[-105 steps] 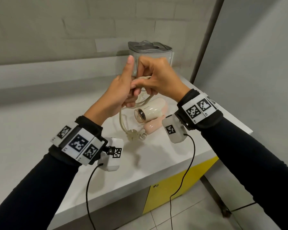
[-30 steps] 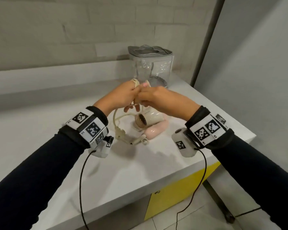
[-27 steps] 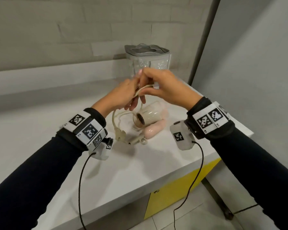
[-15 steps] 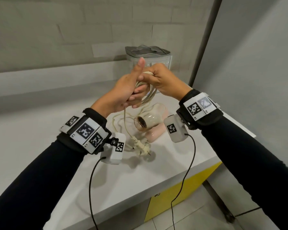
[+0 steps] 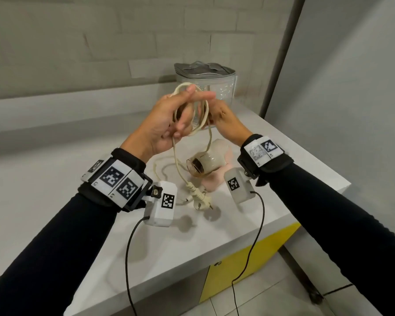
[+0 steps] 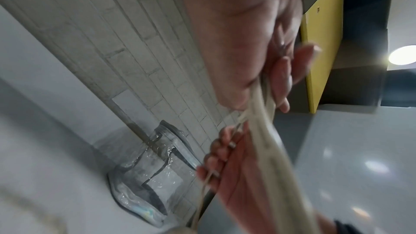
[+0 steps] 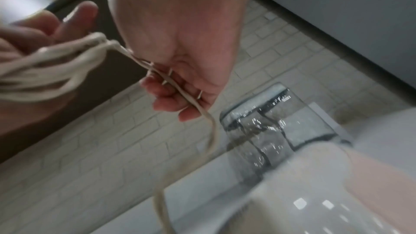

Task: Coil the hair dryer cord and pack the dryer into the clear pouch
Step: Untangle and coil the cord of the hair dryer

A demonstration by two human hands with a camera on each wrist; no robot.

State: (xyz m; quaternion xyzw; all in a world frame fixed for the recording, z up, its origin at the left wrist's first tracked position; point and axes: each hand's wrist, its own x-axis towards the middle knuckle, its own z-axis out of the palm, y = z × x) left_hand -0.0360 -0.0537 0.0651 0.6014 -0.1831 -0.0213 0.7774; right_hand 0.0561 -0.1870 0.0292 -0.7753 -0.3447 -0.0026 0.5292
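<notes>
Both hands are raised above the white counter (image 5: 249,215). Several loops of the cream cord (image 5: 202,115) hang round the fingers of my left hand (image 5: 185,110), whose lower fingers curl on them. Just to the right, my right hand (image 5: 224,119) grips the cord, its fingers (image 7: 171,95) curled round a strand. The cord (image 7: 56,70) drops to the cream hair dryer (image 5: 209,163) lying on the counter. The plug (image 5: 200,199) dangles just above the surface. The clear pouch (image 5: 217,87) with a grey zip top stands behind the hands.
The counter ends at a front edge and a right corner, with a yellow cabinet door (image 5: 244,265) below. A dark pole (image 5: 281,53) and a grey wall stand to the right, a brick wall behind. Black camera cables (image 5: 128,258) hang from both wrists.
The hands rose from beside the dryer, lifting the plug off the counter. Since half a second ago the left hand has turned palm towards me with the loops round its fingers.
</notes>
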